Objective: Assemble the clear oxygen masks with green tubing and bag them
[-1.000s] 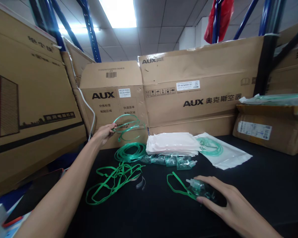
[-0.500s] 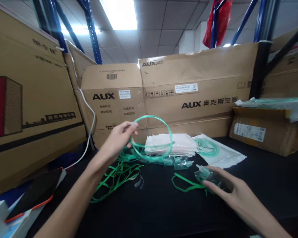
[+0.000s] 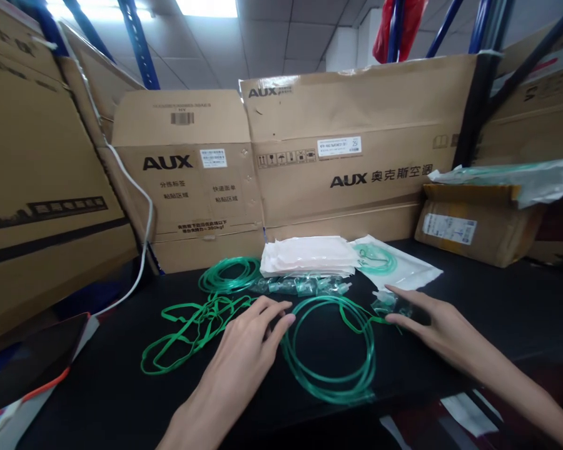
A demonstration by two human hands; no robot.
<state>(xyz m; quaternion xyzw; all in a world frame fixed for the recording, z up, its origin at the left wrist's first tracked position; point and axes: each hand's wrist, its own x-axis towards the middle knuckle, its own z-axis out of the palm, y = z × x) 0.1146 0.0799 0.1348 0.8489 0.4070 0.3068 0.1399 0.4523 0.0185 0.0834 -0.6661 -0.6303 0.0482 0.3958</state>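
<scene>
My left hand (image 3: 246,340) is at the near-left edge of a loose coil of green tubing (image 3: 370,350), thumb and fingers half-curled; I can't tell whether they pinch the tube. My right hand (image 3: 443,325) has thumb and fingers spread on either side of a clear green mask (image 3: 388,303), and whether it grips is equally unclear. The coil lies between both hands on the black table (image 3: 122,406). I'd lay it flat and relaxed, since a tight bend would likely kink it, and I'd watch the mask's green strap (image 3: 378,320), which crosses the coil's upper right edge and could snag. A light touch on the mask seems wise. Farther left, the strap tangle (image 3: 197,334) is best kept clear of the coil. Behind are another tubing coil (image 3: 211,281), a row of clear masks (image 3: 304,285) and stacked white packets (image 3: 307,255).
</scene>
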